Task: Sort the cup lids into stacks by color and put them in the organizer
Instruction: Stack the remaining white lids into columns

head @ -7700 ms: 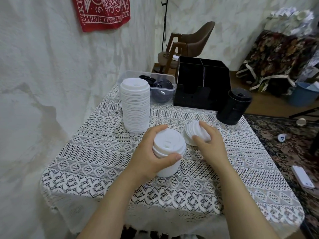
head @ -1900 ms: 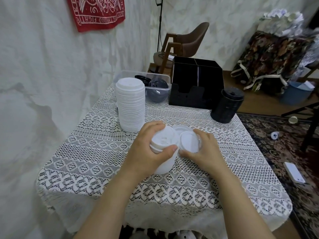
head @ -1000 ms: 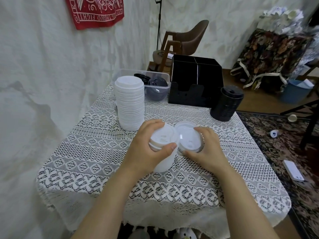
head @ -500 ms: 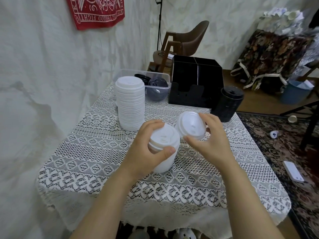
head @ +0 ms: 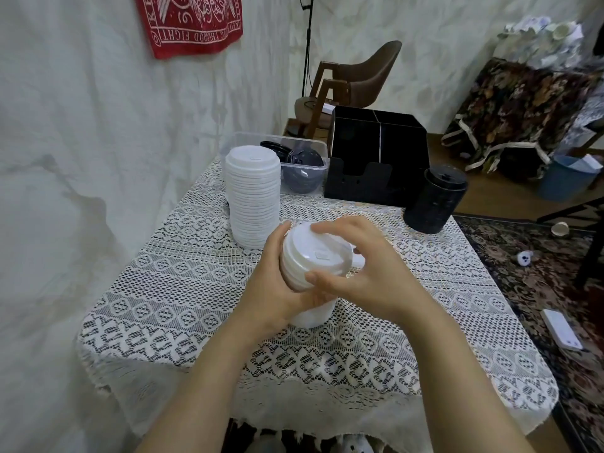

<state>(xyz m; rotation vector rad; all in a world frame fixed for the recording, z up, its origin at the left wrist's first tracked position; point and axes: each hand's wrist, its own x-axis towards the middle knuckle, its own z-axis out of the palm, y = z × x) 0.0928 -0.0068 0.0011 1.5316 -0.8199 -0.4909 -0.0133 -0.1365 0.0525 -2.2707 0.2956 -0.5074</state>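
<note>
Gripping white lid stack: left hand round side, right hand pinching top

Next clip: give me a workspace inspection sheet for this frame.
Surface: white lace tablecloth.
Job's things: tall white lid stack; short white lid stack; black lid stack; black organizer, interior dark; clear bin holding black lids.
Clutter: nothing seen on tablecloth; flat white item on rug.
Hands: left hand and right hand both grip the short white lid stack.
Cables: thin black cord or pole at wall corner, cannot tell which.
Surroundings: brown chair, red cloth, blue bucket.
</note>
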